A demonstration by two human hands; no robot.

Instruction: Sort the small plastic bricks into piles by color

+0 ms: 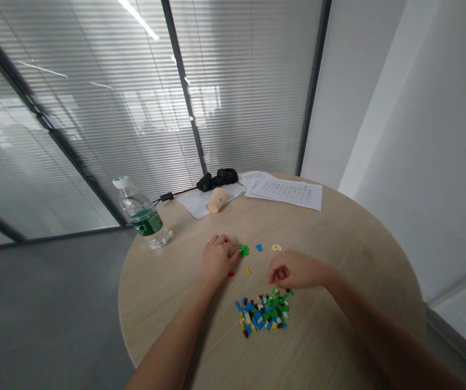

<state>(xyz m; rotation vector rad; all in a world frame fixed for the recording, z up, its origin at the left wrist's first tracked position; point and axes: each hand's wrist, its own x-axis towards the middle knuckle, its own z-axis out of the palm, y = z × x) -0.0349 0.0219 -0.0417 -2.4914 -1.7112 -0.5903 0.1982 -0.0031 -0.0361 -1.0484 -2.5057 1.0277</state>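
My left hand [217,259] rests on the table, its fingers spread loosely, with thumb and forefinger at the edge of a small cluster of green toy bricks [244,250]. Partly beneath that hand's near side lies a red brick [231,274]. To the right, my right hand [292,269] is curled closed above the table; whatever its fingers hold, if anything, is hidden. Between and beyond the hands are a yellow brick [248,271], a blue brick [259,247] and a pale yellow group of bricks [276,247]. A mixed pile of small bricks [263,313] spreads nearer to me.
On the round wooden table [350,244] a water bottle [143,216] stands at the left. A paper cup [217,200] lies on its side at the back, near a black bundle [219,179] with a cord. Printed sheets [287,192] lie at the back right.
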